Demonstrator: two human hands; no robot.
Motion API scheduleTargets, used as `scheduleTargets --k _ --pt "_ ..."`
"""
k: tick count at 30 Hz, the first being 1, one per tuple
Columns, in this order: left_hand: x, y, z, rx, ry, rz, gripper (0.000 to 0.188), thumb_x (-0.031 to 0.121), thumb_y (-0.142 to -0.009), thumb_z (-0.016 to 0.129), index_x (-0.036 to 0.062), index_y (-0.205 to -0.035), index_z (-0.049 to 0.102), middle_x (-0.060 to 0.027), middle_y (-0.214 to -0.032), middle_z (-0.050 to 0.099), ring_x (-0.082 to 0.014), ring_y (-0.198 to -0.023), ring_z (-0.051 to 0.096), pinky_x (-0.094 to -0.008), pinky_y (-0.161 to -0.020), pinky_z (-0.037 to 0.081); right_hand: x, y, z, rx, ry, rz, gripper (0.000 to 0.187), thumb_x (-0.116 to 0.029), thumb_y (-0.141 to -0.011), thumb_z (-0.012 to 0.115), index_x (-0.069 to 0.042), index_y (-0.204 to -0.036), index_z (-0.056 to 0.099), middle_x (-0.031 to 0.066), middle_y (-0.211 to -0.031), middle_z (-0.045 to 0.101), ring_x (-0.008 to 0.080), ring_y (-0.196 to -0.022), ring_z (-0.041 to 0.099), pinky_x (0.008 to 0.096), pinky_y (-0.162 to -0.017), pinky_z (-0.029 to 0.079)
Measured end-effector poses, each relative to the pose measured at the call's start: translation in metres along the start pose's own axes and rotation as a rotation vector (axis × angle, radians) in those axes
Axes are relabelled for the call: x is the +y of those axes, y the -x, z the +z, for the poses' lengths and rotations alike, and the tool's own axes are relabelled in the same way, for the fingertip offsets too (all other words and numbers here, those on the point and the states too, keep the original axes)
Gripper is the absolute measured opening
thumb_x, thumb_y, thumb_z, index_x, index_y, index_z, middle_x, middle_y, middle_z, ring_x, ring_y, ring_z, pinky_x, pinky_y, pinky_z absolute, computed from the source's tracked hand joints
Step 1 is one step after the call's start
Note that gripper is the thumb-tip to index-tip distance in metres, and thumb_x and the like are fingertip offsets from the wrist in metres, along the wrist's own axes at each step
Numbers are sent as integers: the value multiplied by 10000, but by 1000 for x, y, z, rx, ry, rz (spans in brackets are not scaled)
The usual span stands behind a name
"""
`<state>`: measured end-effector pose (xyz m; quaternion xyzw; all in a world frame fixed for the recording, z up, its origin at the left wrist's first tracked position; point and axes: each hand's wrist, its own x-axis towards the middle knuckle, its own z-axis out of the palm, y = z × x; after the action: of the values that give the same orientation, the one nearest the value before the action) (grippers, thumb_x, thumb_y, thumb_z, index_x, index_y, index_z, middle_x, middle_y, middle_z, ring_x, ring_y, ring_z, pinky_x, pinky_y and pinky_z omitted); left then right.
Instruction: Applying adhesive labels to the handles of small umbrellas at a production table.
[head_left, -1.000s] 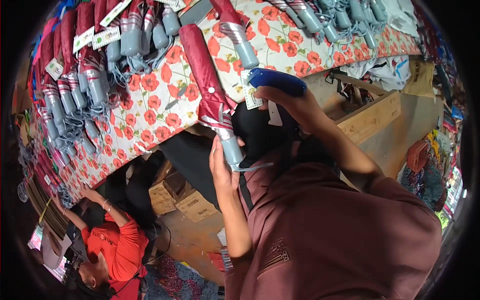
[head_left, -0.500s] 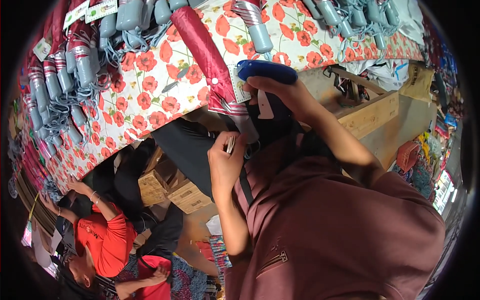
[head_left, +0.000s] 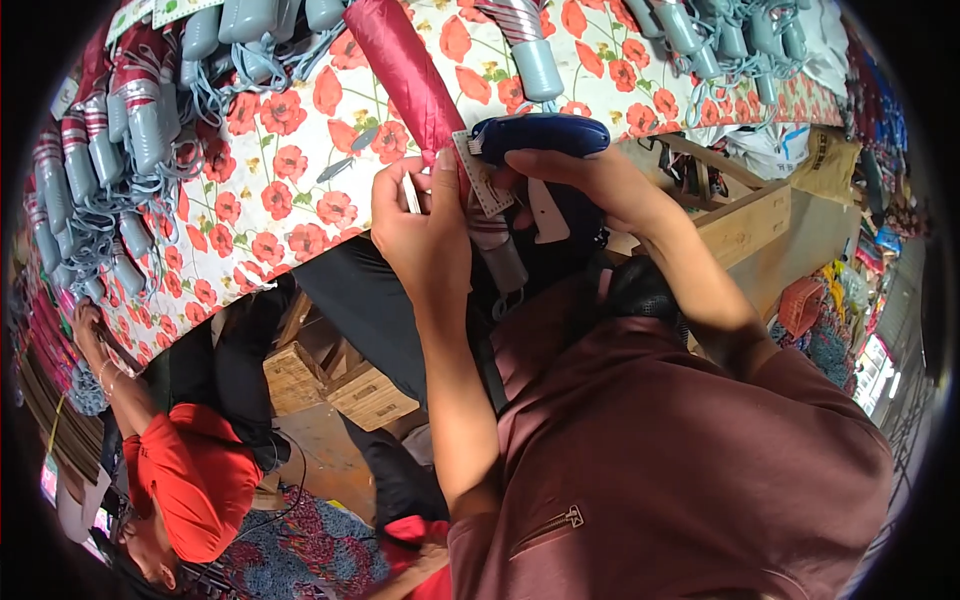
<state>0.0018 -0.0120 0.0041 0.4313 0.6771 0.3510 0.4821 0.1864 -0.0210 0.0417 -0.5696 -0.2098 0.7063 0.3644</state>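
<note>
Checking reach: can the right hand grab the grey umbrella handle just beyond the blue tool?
Probably not: the grey handle looks close, but the right hand holds the blue tool.

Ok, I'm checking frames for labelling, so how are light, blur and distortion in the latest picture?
Head view: the flowered tablecloth is brightly lit, its front edge curved within a black fisheye rim; dark shadow patches cross the maroon shirt; glare whitens part of the far right; the left hand and right hand look fairly clear.
</note>
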Motion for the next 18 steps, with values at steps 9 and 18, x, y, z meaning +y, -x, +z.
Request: scheduleTargets --k 9,18 --pt "10 4 -1 -56 130 -83 182 202 -1004 705 20 -995 692 -33 -813 693 -90 -691 560 -234 -647 464 -12 -2 5 -24 17 106 234 -222 -976 723 8 -1017 733 75 -888 725 154 -669 665 281 -585 576" --pt "11 3 -2 -79 80 -35 141 158 -1013 672 18 -1025 681 -38 -830 682 -117 -707 555 -274 -664 469 -7 -7 -2 -45 81 104 294 -204 -984 700 -3 -1198 705 84 -915 745 189 -636 691 268 -567 564"
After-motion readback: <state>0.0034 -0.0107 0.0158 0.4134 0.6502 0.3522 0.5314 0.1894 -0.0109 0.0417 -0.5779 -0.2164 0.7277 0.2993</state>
